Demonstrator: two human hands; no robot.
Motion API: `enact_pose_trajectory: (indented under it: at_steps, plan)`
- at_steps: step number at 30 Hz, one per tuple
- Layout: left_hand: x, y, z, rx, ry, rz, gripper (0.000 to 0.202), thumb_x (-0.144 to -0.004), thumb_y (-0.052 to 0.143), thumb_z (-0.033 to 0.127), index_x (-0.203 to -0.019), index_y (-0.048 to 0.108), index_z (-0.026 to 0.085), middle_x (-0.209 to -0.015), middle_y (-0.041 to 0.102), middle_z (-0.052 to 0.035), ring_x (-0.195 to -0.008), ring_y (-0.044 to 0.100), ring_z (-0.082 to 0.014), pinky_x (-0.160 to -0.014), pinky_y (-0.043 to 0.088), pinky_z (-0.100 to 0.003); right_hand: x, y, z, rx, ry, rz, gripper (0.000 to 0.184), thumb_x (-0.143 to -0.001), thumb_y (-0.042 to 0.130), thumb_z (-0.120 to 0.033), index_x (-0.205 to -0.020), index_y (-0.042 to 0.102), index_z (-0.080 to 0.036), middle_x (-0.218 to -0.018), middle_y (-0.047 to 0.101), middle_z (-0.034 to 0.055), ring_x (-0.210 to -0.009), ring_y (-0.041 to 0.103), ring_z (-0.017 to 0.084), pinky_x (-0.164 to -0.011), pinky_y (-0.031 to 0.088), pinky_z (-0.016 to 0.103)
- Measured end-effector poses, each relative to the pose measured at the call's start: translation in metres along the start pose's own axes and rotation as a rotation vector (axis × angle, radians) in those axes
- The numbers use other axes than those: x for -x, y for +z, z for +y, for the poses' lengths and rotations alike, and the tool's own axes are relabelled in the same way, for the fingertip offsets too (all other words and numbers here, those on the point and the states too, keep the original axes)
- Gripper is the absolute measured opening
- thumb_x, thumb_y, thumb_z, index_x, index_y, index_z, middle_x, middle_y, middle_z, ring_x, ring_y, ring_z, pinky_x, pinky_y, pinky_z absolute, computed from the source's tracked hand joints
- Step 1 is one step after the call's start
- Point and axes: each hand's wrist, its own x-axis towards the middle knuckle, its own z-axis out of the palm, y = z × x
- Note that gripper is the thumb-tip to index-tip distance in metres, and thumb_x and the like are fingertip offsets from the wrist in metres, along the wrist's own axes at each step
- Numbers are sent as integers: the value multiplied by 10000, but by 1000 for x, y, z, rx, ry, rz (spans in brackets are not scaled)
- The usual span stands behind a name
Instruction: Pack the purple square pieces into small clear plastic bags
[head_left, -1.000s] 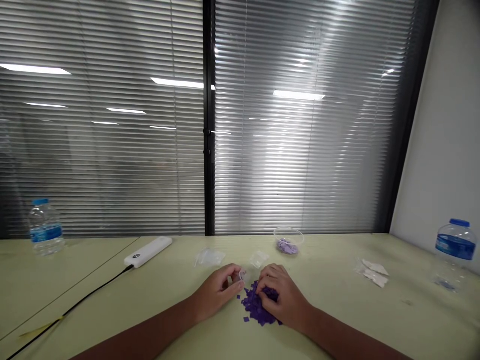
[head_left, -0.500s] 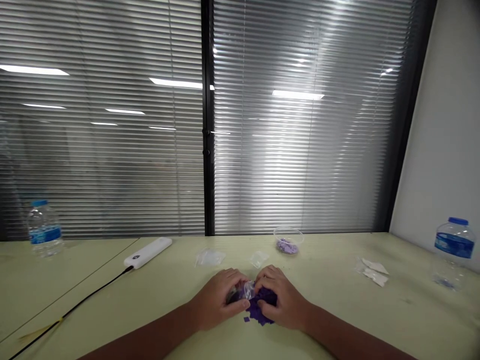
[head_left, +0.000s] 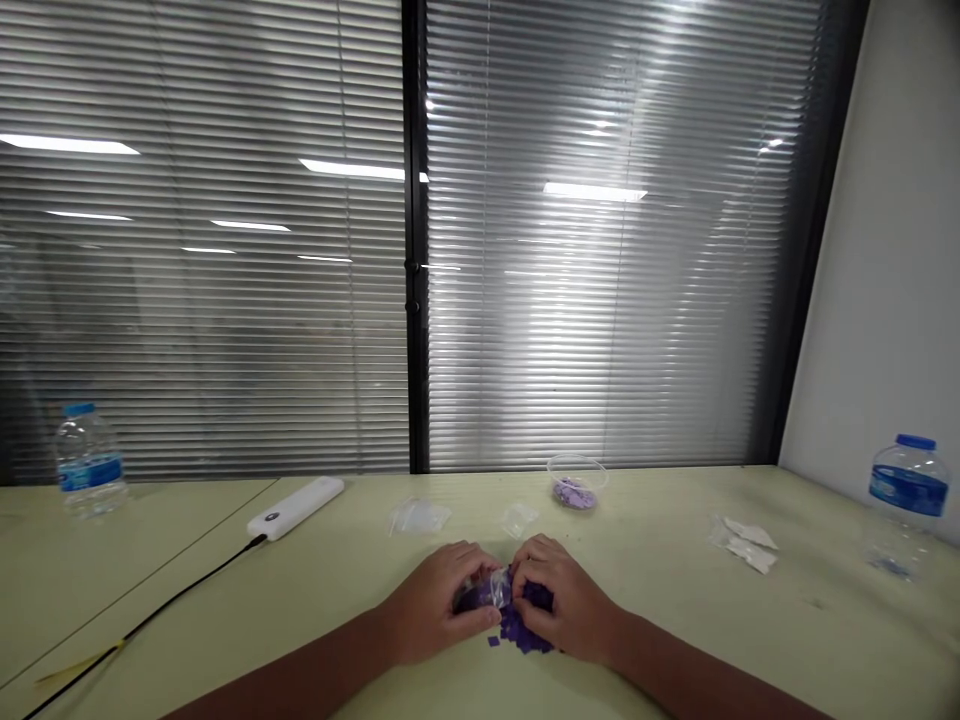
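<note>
A small transparent plastic bag (head_left: 491,590) is pinched between my left hand (head_left: 431,604) and my right hand (head_left: 559,597), just above the table. Dark purple material shows inside or behind it, and I cannot tell which. Beneath and in front of my hands lies a pile of small purple square pieces (head_left: 521,633), partly hidden by my right hand. One loose square (head_left: 493,641) sits apart from the pile, near my left hand.
A transparent bowl of lilac pieces (head_left: 575,490) stands at the pale green table's (head_left: 675,600) far edge. Nearby lie two plastic bags (head_left: 418,517), a white power bank (head_left: 295,507) with black cable, white packets (head_left: 742,545), and two water bottles (head_left: 907,490).
Since the earliest frame, my hands have come together over the purple pile, with the small bag now between them. Little has changed in the last half second.
</note>
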Motion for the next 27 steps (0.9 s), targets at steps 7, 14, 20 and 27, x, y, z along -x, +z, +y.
enact_pose_trajectory:
  at_steps: [7, 14, 20, 27]
  plan:
    - [0, 2, -1, 0, 0, -2, 317, -962, 705, 490, -1156, 650, 246, -1012, 673, -35, -918, 607, -244, -824, 457, -329, -1, 0, -1, -5, 42, -31, 156, -800, 668, -86, -832, 626, -233, -940, 678, 15, -947, 613, 219, -886, 448, 354]
    - [0, 1, 0, 16, -9, -7, 328, -945, 733, 463, -1171, 650, 242, -1015, 675, -41, -914, 606, -244, -811, 450, -339, -1, -3, -2, 3, 58, -51, 158, -804, 663, -88, -845, 623, -235, -949, 677, 16, -944, 617, 223, -875, 451, 352]
    - [-1, 1, 1, 5, -8, 0, 325, -935, 744, 474, -1142, 654, 241, -1004, 674, -38, -903, 607, -242, -804, 452, -338, -2, -3, -2, -7, 59, -50, 140, -815, 671, -103, -842, 625, -233, -954, 678, 17, -950, 615, 222, -885, 448, 349]
    - [-1, -1, 3, -3, -17, -13, 357, -946, 710, 528, -1157, 656, 245, -1024, 683, -40, -928, 613, -246, -825, 468, -336, -2, -2, 0, 2, 63, -52, 132, -817, 672, -111, -854, 639, -234, -969, 675, 15, -949, 610, 216, -884, 447, 341]
